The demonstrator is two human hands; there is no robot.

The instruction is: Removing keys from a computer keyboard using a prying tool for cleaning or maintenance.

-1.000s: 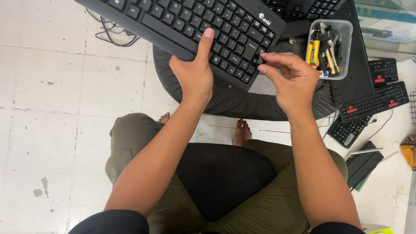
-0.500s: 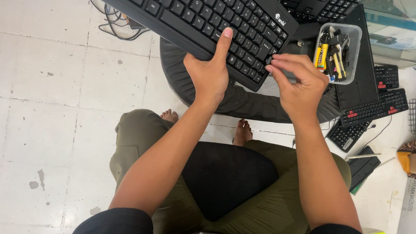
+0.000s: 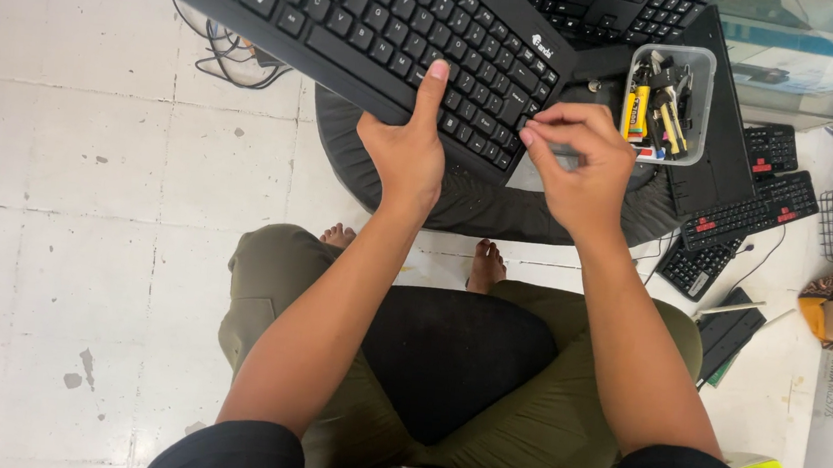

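Keyboard (image 3: pixel 374 30), black and full-size, rests tilted on a round dark cushion (image 3: pixel 480 199) above the person's knees. The left hand (image 3: pixel 405 153) grips its near edge with the thumb laid flat on the keys, while the right hand (image 3: pixel 583 163) has its fingertips pinched closed at the right corner, on what I cannot tell. It looks light and stiff, but the keycaps seem fragile, so holding the frame edge is safer.
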